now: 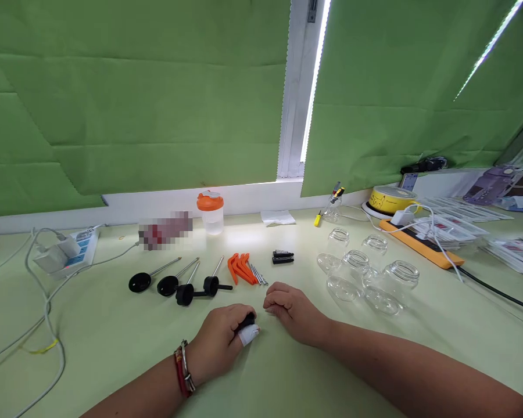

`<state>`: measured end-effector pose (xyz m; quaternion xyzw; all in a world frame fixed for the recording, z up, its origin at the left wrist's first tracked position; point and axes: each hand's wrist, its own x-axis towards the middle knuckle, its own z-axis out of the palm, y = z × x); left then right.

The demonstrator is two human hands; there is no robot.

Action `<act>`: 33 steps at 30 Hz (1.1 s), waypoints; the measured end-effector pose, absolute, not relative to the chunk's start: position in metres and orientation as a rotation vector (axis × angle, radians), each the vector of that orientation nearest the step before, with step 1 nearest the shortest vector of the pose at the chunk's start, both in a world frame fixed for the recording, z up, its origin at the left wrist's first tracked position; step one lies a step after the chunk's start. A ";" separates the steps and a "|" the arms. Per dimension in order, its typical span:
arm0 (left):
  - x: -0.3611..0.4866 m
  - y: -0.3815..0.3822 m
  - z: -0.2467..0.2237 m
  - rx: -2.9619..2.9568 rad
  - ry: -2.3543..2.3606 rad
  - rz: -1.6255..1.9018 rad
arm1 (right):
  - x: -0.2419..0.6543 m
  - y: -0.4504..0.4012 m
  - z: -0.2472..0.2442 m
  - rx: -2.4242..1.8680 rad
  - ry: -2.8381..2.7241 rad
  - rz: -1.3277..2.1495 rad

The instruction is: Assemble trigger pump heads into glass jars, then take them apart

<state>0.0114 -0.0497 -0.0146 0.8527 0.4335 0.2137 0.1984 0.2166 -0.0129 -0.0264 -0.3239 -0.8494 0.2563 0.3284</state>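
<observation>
My left hand point(218, 342), its thumb wrapped in white tape, is closed around a small black part point(246, 321), mostly hidden by the fingers. Just to its right, my right hand point(298, 316) rests on the table with fingers curled together; whatever they hold, if anything, is hidden. Beyond the hands lie several orange bent handles point(240, 269), thin metal screws point(258, 275) and small black ribbed pieces point(283, 257). To the left are black round discs point(140, 282) and black cup-like parts point(185, 294) with metal rods sticking out.
Several clear jars point(355, 273) stand right of my right hand. Behind are an orange-lidded cup point(210, 212), white paper point(278, 217) and a yellow-handled screwdriver point(318, 219). An orange power strip point(422, 247) lies right; cables point(47, 307) and a white power strip point(81, 255) lie left.
</observation>
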 end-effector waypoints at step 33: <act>0.015 -0.048 -0.017 2.407 1.183 0.627 | 0.199 -0.025 -0.020 -0.711 -2.029 0.858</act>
